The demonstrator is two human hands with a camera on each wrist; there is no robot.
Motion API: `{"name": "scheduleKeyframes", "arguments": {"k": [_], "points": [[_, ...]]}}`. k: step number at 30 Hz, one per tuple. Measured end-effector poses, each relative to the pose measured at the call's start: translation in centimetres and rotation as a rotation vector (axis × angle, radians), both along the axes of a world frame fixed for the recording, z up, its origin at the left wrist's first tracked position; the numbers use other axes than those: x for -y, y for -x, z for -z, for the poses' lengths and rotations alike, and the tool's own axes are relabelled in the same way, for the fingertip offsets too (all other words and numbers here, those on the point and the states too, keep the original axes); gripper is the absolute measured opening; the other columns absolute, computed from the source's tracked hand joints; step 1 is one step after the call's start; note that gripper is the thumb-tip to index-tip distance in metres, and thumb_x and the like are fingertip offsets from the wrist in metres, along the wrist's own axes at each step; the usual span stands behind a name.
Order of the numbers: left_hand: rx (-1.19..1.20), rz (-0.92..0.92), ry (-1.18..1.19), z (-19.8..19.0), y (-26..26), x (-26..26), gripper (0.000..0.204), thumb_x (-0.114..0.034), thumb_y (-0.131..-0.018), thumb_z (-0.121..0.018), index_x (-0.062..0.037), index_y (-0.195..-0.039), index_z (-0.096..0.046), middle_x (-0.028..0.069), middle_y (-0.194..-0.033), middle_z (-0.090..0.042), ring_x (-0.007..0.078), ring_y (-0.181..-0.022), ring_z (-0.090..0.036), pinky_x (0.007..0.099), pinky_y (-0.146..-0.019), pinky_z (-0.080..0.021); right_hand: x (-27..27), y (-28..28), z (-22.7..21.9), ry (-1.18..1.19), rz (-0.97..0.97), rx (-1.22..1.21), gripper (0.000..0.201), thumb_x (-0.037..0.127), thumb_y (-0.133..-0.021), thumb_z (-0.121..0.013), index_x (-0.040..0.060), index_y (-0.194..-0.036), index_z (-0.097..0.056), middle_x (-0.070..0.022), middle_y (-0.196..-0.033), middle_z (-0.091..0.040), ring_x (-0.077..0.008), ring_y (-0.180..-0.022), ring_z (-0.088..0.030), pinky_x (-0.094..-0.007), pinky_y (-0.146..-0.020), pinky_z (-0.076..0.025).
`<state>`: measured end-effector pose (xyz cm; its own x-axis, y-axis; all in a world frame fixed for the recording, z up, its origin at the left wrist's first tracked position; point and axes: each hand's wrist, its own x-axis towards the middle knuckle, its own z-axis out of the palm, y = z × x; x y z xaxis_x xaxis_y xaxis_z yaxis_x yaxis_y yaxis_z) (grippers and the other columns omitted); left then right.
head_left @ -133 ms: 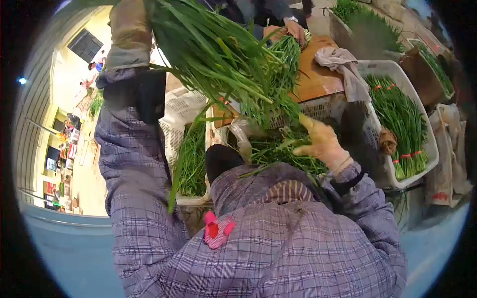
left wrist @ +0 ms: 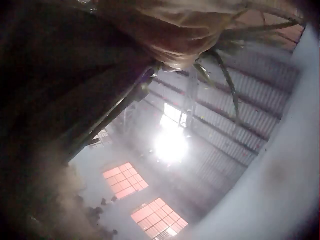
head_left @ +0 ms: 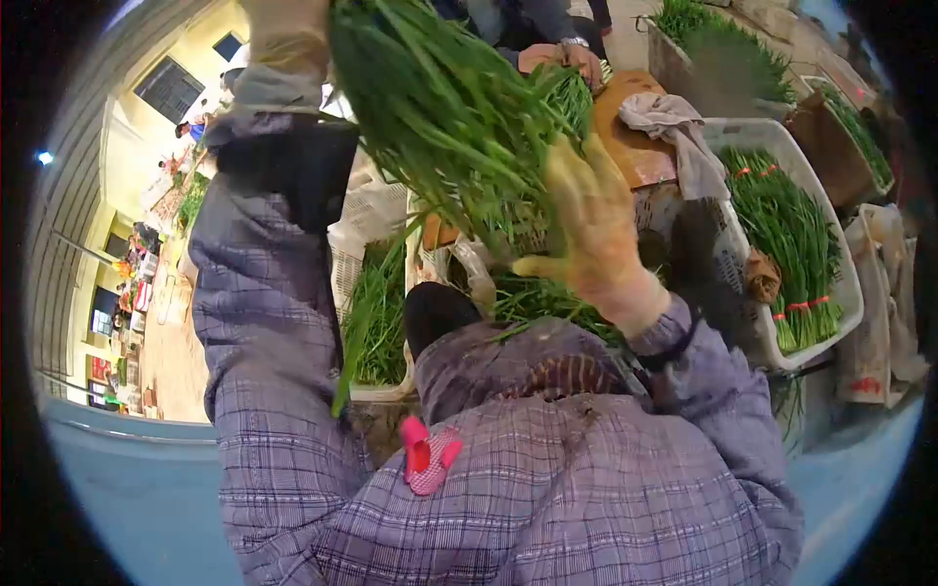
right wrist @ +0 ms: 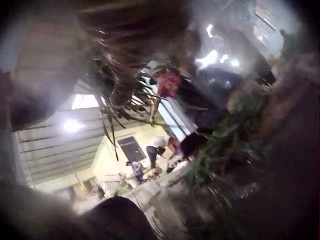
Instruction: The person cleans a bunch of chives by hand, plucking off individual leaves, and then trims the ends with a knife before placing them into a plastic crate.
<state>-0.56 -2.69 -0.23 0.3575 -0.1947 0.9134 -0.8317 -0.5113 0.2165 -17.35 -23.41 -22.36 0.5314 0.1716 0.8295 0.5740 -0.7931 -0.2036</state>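
My gloved left hand (head_left: 288, 44) is raised at the upper left of the head view, gripping a large bunch of garlic chives (head_left: 430, 107). Its fingertips are cut off by the frame; the left wrist view shows the curled glove (left wrist: 175, 35) with a few blades sticking out. The long leaves hang down and to the right. My gloved right hand (head_left: 601, 234) is at the lower right end of the bunch, fingers straight and spread, the tips overlapping the leaves. Blades hang around the glove (right wrist: 125, 55) in the right wrist view. Loose leaves (head_left: 547, 298) lie below, in front of my lap.
A white crate (head_left: 845, 254) at right holds chive bundles (head_left: 782, 244) with red bands. A cloth (head_left: 664, 122) hangs over a wooden board (head_left: 625, 166). Across from me, another person's hands (head_left: 576, 63) hold chives. More leaves (head_left: 376, 313) fill a crate at left.
My right hand has risen up and left from the loose leaves to the hanging end of the bunch. My left hand and the bunch have shifted a little to the right.
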Motion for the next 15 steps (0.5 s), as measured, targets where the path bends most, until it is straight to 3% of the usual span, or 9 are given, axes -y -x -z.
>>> {"name": "scheduleKeyframes", "arguments": {"k": [2, 4, 5, 8, 9, 11, 13, 15], "points": [[0.460, -0.060, -0.315, 0.7, 0.4, 1.4, 0.023, -0.023, -0.086, -0.055, -0.0042, -0.076, -0.064, 0.0036, -0.067, -0.057, 0.0124, -0.064, -0.055, 0.0290, -0.059, -0.044, -2.8, -0.9, -2.1, 0.105, 0.041, 0.039, 0.083, 0.043, -0.069, -0.073, 0.0075, -0.137, -0.041, -0.0113, -0.135, -0.048, -0.0362, -0.127, -0.041, -0.0518, -0.109, -0.026], [0.398, -0.054, -0.286, 0.4, 0.8, 1.3, 0.023, -0.023, -0.086, -0.055, -0.0043, -0.076, -0.064, 0.0035, -0.067, -0.057, 0.0125, -0.064, -0.055, 0.0290, -0.059, -0.044, -5.2, -2.8, -3.5, 0.246, 0.123, 0.311, 0.058, 0.028, -0.075, -0.067, 0.0119, -0.128, -0.050, -0.0053, -0.126, -0.053, -0.0315, -0.128, -0.040, -0.0513, -0.110, -0.025], [0.340, -0.054, -0.247, 0.2, 1.1, 1.0, 0.023, -0.023, -0.086, -0.054, -0.0044, -0.076, -0.064, 0.0034, -0.067, -0.057, 0.0126, -0.064, -0.055, 0.0289, -0.059, -0.044, -5.3, -2.9, -3.2, 0.248, 0.118, 0.316, 0.058, 0.028, -0.075, -0.067, 0.0119, -0.128, -0.050, -0.0053, -0.126, -0.053, -0.0315, -0.128, -0.040, -0.0513, -0.110, -0.025], [0.154, -0.040, -0.115, 0.0, 2.0, 0.3, 0.022, -0.023, -0.086, -0.054, -0.0046, -0.077, -0.064, 0.0032, -0.067, -0.057, 0.0129, -0.064, -0.056, 0.0288, -0.058, -0.044, -4.9, -3.2, -1.3, 0.229, -0.277, 0.320, 0.026, 0.014, -0.074, -0.061, 0.0156, -0.100, -0.061, -0.0017, -0.106, -0.057, -0.0253, -0.120, -0.049, -0.0482, -0.107, -0.033], [0.089, -0.025, -0.072, 0.0, 2.2, 0.4, 0.022, -0.023, -0.086, -0.054, -0.0047, -0.077, -0.064, 0.0031, -0.067, -0.057, 0.0130, -0.064, -0.056, 0.0288, -0.058, -0.044, -4.4, -2.6, -0.8, 0.234, -0.270, 0.315, 0.026, 0.014, -0.074, -0.061, 0.0156, -0.100, -0.061, -0.0017, -0.106, -0.057, -0.0253, -0.120, -0.049, -0.0482, -0.107, -0.033], [-0.038, 0.012, 0.003, -0.2, 2.5, 0.9, 0.022, -0.022, -0.086, -0.054, -0.0049, -0.077, -0.064, 0.0030, -0.068, -0.058, 0.0132, -0.065, -0.056, 0.0287, -0.058, -0.044, -3.4, -0.3, 0.6, 0.378, -0.400, -0.140, 0.028, 0.012, -0.072, -0.061, 0.0151, -0.100, -0.062, -0.0023, -0.102, -0.060, -0.0228, -0.107, -0.056, -0.0439, -0.104, -0.037], [-0.166, 0.041, 0.073, -0.3, 2.6, 1.1, 0.021, -0.022, -0.086, -0.054, -0.0051, -0.078, -0.064, 0.0028, -0.068, -0.058, 0.0134, -0.065, -0.056, 0.0286, -0.058, -0.044, -2.4, 0.0, 4.6, 0.301, -0.413, -0.043, 0.032, 0.013, -0.069, -0.064, 0.0149, -0.101, -0.062, -0.0025, -0.094, -0.062, -0.0215, -0.094, -0.060, -0.0411, -0.098, -0.041], [-0.288, 0.060, 0.140, -0.8, 2.5, 0.8, 0.021, -0.022, -0.086, -0.054, -0.0053, -0.078, -0.064, 0.0026, -0.068, -0.058, 0.0135, -0.065, -0.056, 0.0285, -0.058, -0.044, -1.0, 0.4, 7.1, 0.555, -0.345, -0.400, 0.039, 0.012, -0.067, -0.067, 0.0151, -0.106, -0.063, -0.0041, -0.091, -0.063, -0.0209, -0.093, -0.060, -0.0397, -0.095, -0.043]]}}
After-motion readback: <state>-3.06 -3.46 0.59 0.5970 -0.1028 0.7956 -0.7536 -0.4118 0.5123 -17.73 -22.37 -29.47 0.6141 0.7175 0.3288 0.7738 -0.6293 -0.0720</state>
